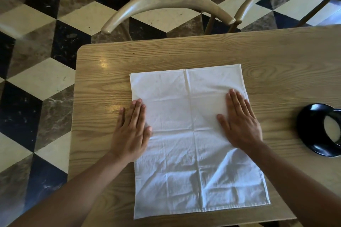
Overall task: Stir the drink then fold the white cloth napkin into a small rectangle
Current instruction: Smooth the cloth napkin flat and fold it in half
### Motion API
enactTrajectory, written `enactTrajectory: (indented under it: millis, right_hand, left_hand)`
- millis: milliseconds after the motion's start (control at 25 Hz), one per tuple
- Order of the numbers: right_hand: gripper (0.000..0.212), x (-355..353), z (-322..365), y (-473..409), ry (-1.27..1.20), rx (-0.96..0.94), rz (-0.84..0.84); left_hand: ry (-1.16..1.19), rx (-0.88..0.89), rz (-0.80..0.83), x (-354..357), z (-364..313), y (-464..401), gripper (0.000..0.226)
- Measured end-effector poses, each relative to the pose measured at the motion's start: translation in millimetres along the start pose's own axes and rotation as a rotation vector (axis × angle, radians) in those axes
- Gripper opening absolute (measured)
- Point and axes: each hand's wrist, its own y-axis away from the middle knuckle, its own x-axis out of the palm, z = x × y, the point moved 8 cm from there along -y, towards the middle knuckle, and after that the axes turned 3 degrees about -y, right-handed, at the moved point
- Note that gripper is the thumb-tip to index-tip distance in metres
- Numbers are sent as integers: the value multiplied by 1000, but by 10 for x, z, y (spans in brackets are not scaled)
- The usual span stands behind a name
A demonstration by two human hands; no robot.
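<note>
Hands (pixel 132 131) flat on napkin (pixel 184 153) (seemingly folded).

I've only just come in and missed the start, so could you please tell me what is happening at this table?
A person is working on a white cloth napkin spread flat on the light wooden table. Both palms press it down: the left hand on its left edge, partly on the wood, the right hand near its right edge. The napkin shows old creases but lies open or nearly so, not yet a small rectangle. A black glossy cup sits to the right, untouched.
</note>
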Motion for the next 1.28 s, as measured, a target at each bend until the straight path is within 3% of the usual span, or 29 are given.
enactTrajectory:
  millis: [160,440,560,800,1000,1280]
  right_hand:
    - [78,-21,154,-25,-73,50,17]
    - [67,229,1984,1,-265,-228,78]
    - [68,415,2286,28,-191,-239,125]
    - [69,421,1894,48,-106,-244,60]
    - [73,253,1062,53,-64,-147,-28]
    - [80,71,2,76,-12,-12,-16]
  left_hand:
    - [1,-17,16,-14,-4,-10,72]
    - [-2,-26,66,-24,-19,-3,70]
    - [-8,-26,63,-33,-29,-8,70]
    - [-16,-23,63,-32,-18,0,72]
    - [11,-18,61,-8,-10,2,73]
    - [-7,-7,39,17,2,9,72]
